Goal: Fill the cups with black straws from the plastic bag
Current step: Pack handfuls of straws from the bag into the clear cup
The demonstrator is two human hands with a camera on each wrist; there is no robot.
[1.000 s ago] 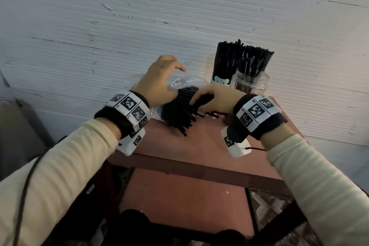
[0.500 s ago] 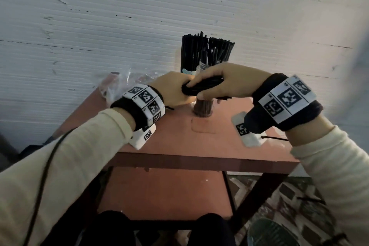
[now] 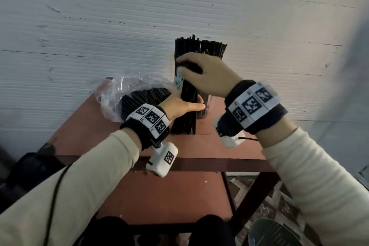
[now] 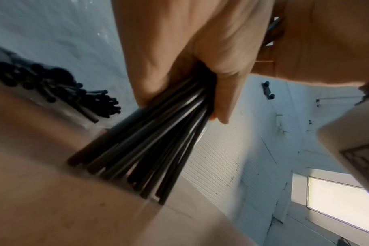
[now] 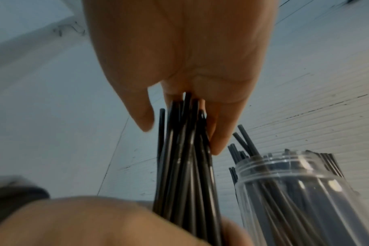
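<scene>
Step in hand: squaring up a fresh bundle of black straws (image 3: 186, 110) before loading. The bundle stood on end on the tabletop (image 3: 111, 132), lower tips touching the surface, slightly splayed. Left hand (image 3: 179, 105) was wrapped around its middle; right hand (image 3: 207, 75) was curled over its upper ends, fingers (image 5: 219, 133) and thumb closed on the tips.

Next move, as judged: lift the bundle clear and lower it into a cup with room, keeping the grip tight so no straws slip out.

Just behind the right hand: a clear plastic cup (image 5: 305, 191), packed with straws; beside it a white cup (image 3: 178, 83), also full.

Beyond the left hand: the plastic bag (image 3: 117, 94), lying open, many straws remaining inside.
</scene>
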